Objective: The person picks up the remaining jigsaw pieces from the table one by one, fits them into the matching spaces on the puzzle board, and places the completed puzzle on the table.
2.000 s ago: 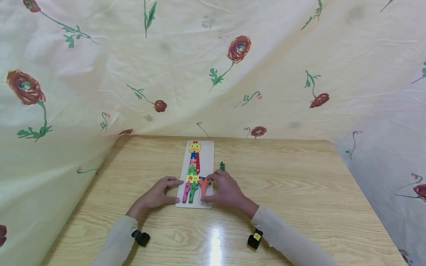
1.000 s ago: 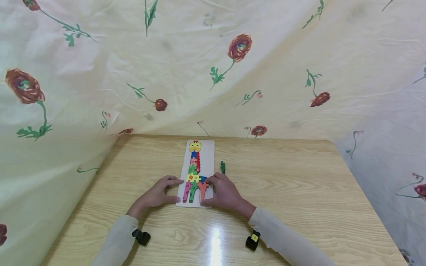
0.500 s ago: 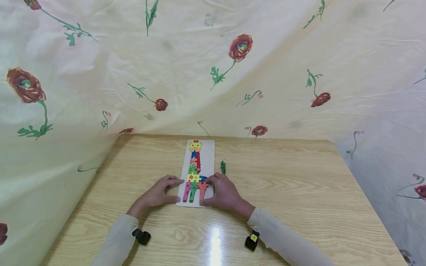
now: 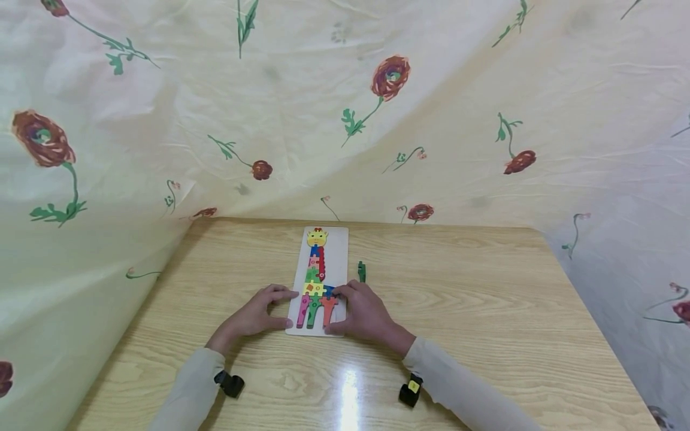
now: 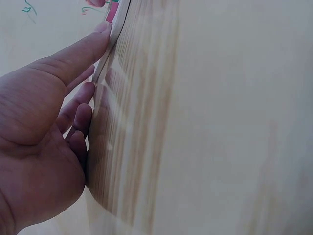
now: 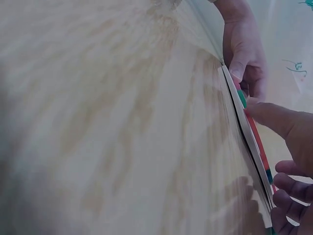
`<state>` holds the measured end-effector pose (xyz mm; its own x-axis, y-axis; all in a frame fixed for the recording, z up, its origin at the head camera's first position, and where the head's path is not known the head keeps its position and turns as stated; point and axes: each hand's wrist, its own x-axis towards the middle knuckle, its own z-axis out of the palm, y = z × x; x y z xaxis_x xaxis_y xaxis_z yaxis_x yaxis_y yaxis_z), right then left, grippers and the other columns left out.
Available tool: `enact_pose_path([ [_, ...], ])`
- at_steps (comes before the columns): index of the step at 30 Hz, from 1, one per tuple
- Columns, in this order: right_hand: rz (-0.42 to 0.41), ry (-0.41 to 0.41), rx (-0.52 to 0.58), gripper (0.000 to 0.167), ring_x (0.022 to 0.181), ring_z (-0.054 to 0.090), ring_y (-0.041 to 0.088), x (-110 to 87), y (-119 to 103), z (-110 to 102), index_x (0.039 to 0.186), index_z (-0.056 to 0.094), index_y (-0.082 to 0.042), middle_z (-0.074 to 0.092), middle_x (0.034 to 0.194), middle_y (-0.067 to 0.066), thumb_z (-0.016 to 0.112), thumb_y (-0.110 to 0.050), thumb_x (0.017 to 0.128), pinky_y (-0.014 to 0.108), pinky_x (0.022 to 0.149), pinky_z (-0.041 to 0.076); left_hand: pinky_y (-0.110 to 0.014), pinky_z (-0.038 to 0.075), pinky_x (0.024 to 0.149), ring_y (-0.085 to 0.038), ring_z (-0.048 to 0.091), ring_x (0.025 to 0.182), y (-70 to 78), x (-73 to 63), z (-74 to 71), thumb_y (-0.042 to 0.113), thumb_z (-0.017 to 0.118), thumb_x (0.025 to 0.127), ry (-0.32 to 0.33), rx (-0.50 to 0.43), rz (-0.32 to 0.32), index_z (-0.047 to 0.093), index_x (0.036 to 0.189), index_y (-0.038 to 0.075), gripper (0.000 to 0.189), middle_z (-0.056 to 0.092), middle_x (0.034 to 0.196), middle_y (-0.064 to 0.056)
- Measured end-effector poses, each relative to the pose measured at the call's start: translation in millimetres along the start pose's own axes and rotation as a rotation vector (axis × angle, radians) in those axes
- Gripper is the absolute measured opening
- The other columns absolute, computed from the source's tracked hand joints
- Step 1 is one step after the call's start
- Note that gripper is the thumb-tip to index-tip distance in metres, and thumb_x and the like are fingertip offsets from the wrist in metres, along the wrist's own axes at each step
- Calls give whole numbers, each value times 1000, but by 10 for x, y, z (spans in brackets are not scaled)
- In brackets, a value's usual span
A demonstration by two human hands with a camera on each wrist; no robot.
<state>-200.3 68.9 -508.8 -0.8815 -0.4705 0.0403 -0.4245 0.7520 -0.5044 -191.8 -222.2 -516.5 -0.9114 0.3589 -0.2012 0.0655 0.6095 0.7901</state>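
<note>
A pale board [image 4: 335, 254] bears a giraffe jigsaw with a yellow head, a coloured neck and a yellow body piece. My left hand [image 4: 254, 315] rests at the board's left edge, thumb and index finger spread apart and touching it. In the left wrist view the thumb [image 5: 80, 58] lies along that edge. My right hand [image 4: 369, 312] holds the orange leg piece [image 4: 328, 306] between thumb at its lower end and index finger near its top. A blue piece [image 4: 328, 291] sits just above it, partly behind the fingertips. Pink and green legs [image 4: 312, 311] stand to its left.
A dark green puzzle piece [image 4: 362, 272] lies on the wooden table [image 4: 458, 287], right of the board and just beyond my right hand. Flower-patterned cloth [image 4: 302, 120] hangs behind and at both sides. Each wrist carries a small black camera [image 4: 232, 385].
The orange leg piece has shifted slightly left and lies straighter, up against the green leg and the blue piece. My right hand moved with it; my left hand stayed put.
</note>
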Motion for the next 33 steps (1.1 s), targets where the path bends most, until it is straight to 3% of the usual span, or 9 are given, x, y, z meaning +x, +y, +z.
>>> enact_pose_path([
  [5,4,32,30,75,90,51,11,-13,44,-60,130,69,-12,60,109,-2,89,-56,72,28,79,51,-62,26,119,-35,37,142,8,-4,-2,26,83,88,0,-9,6,63,142,24,57,48,148,-8],
  [9,0,56,118,64,94,55,13,-24,85,-117,127,71,-14,60,108,-1,90,-48,75,31,80,53,-62,27,119,-35,37,141,5,-2,3,26,82,88,1,-3,3,62,142,24,57,48,148,-8],
  [17,-69,85,281,56,97,58,23,-34,225,-272,127,72,-15,62,110,5,88,-41,80,31,77,52,-61,27,119,-35,37,142,-8,6,9,27,83,88,2,-12,-1,62,142,25,58,47,149,-8],
  [21,-108,104,363,54,98,59,28,-20,312,-380,127,72,-12,63,111,10,87,-38,82,38,77,54,-61,28,119,-34,37,141,-16,12,6,28,83,88,-1,-11,6,63,142,25,58,48,148,-7],
  [26,-116,126,366,54,99,60,31,23,453,-482,128,72,-10,64,111,13,86,-37,83,48,80,56,-61,29,119,-33,38,140,-7,10,2,29,83,87,-8,-17,6,62,142,25,58,48,148,-7],
  [33,-114,151,339,58,104,60,28,126,690,-559,130,70,-10,65,112,12,87,-37,82,44,81,55,-62,27,119,-34,37,142,16,5,-9,29,82,88,-13,-19,4,62,142,25,58,47,149,-8],
])
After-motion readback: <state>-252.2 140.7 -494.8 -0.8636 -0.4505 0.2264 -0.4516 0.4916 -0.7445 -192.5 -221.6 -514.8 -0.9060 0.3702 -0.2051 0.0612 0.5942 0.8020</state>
